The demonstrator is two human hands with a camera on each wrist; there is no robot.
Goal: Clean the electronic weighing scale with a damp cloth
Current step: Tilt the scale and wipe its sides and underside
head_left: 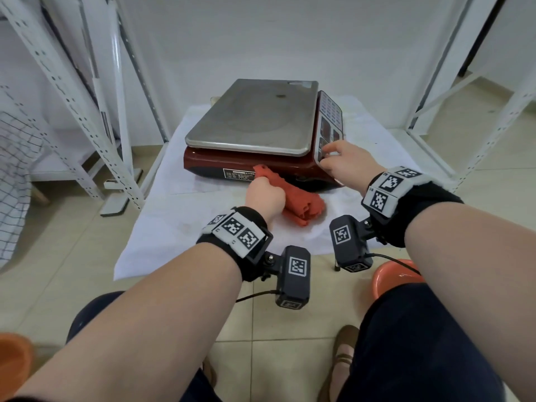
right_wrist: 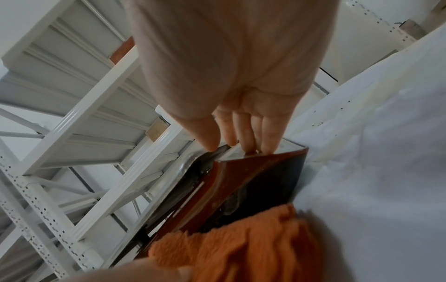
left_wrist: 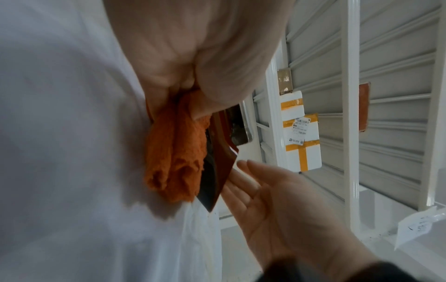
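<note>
The weighing scale [head_left: 252, 117] has a steel pan on a dark red body and stands on a white sheet [head_left: 162, 233] on the floor. My left hand [head_left: 265, 195] grips a bunched orange cloth [head_left: 301, 204] against the scale's near side wall, beside its label. The left wrist view shows the cloth [left_wrist: 173, 158] hanging from my curled fingers next to the red body [left_wrist: 223, 164]. My right hand [head_left: 345, 163] rests on the near corner of the keypad panel. Its fingers [right_wrist: 246, 139] are straight, tips on the panel edge, thumb by the pan rim.
White perforated metal racks stand at the left [head_left: 87, 111] and right [head_left: 464, 97]. An orange basin [head_left: 394, 274] sits on the tile floor by my right knee. Another orange object [head_left: 14, 364] shows at the bottom left. Taped foam boxes [left_wrist: 301, 133] sit under a shelf.
</note>
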